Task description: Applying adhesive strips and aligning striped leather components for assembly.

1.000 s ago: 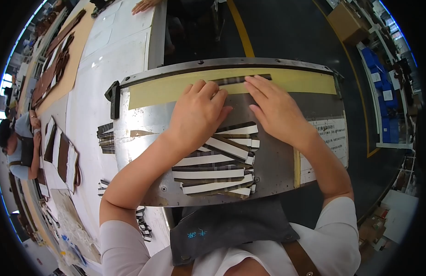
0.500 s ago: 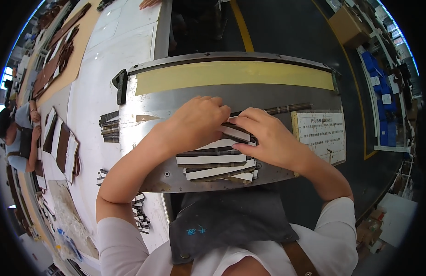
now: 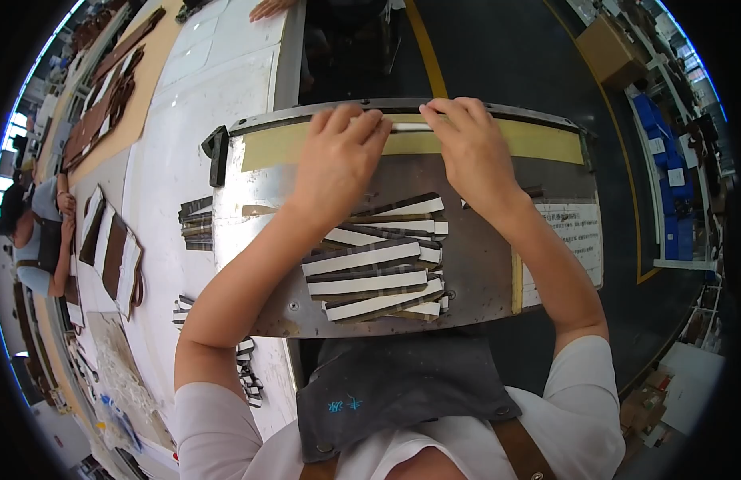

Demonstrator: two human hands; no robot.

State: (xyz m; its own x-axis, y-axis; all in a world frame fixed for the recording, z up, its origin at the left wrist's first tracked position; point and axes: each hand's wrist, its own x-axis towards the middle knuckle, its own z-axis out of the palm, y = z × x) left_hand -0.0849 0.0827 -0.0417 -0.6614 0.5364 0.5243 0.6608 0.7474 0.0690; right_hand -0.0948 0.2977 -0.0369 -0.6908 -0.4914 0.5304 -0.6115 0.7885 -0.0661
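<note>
At the far edge of a metal work plate (image 3: 394,180), both my hands hold a narrow white strip (image 3: 410,126) over the yellow band. My left hand (image 3: 338,156) pinches the strip's left end, its fingers a little smeared by motion. On the right end, my right hand (image 3: 474,152) has its thumb and fingers closed. Nearer to me lies a loose pile of dark strips with white faces (image 3: 366,254), crossing and overlapping each other. The strip's ends are hidden behind my fingers.
A black bracket (image 3: 217,156) stands at the plate's far left corner. To the left is a white table (image 3: 166,184) with bundled strips (image 3: 196,224). A printed sheet (image 3: 562,248) lies at the plate's right. A co-worker (image 3: 42,236) is at far left.
Both hands have moved from the pile to the plate's far edge, carrying a strip. More of the pile now shows. The long strip at the right is mostly covered by my right arm.
</note>
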